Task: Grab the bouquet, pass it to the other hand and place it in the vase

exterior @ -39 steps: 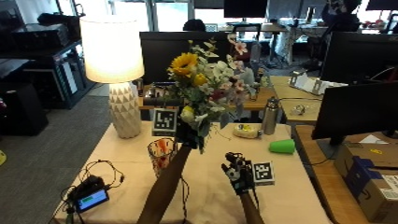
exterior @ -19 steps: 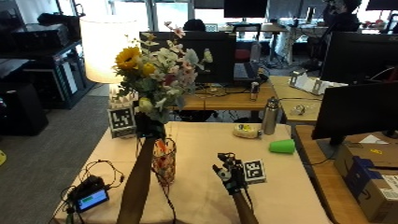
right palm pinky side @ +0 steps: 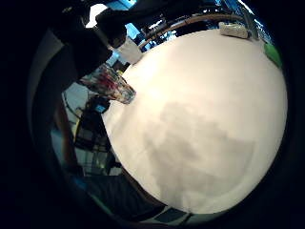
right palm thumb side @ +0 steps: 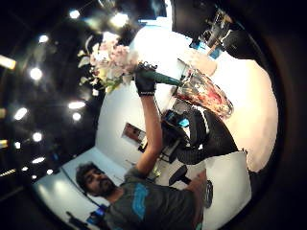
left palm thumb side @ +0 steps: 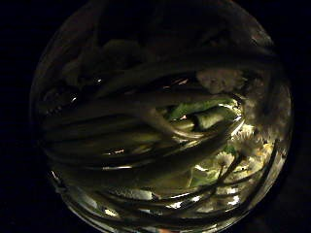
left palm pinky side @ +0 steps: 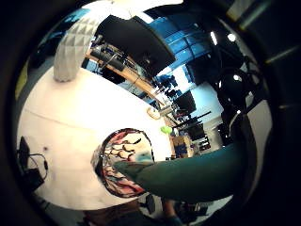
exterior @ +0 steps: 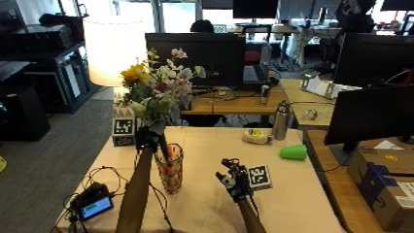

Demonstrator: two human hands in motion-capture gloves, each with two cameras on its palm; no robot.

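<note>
left hand (exterior: 148, 139) grasps the yellow-and-white flower bouquet (exterior: 157, 90) by its stems | stems upright, tips just above the mouth of the patterned glass vase (exterior: 169, 168) on the bench (exterior: 291, 194) | right hand (exterior: 234, 182) released, aside

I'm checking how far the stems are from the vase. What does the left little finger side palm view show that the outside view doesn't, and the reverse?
Only the left little finger side palm view shows the vase's open mouth from above, with the green stem wrap reaching to its rim. Only the outside view shows the bouquet blooms, the left hand gripping below them, the right hand over the table holding nothing, and the black monitors behind. Both show the patterned vase upright on the table, the lamp and the green cup.
</note>
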